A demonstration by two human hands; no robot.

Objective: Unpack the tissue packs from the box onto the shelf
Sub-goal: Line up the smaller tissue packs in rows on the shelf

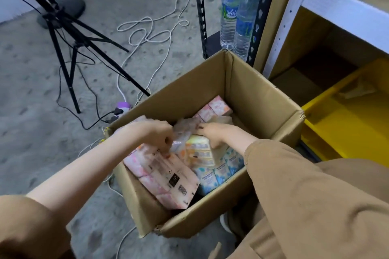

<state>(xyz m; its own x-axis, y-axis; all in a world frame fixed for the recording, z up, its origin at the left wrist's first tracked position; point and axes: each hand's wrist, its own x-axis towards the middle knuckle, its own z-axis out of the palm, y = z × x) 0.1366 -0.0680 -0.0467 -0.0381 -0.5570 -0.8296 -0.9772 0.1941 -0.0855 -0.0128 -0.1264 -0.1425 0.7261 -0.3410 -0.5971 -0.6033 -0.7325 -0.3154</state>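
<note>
- Both hands are working inside the cardboard box [252, 94], which is sitting on the floor just beside the shelf [341, 6].
- Left hand [155, 136]: its fingers are curling tight and seem to be pinching the loose film at the near edge of the yellow pack [197, 149]. Motion blur is hiding the exact contact.
- Right hand [214, 132]: it's lying over the far side of the same pack w/ the fingers spread across the top and the thumb hooking down the side – clamping it, as far as I can tell.
- Tissue packs are all sitting in the box, none on the shelf yet. A big pink pack [164, 174] is leaning at the left, blue packs [221, 172] are standing along the near wall, and small pink packs [214, 107] are at the back.
- Doing it well, imo: be gripping the body of the pack, not just the film – film is likely to be stretching or tearing. Be lifting straight up so the pink pack isn't dragging along, then swinging right toward the shelf.
- Room: rough grey concrete floor [31, 111] w/ a white cable [147, 27] looping across it, a power strip [122, 107] touching the box's far-left corner, and a black tripod [63, 33] standing left.
- Water bottles [231, 12] are standing on a black rack behind the box, and a yellow bin [347, 124] is sitting low at the right.
</note>
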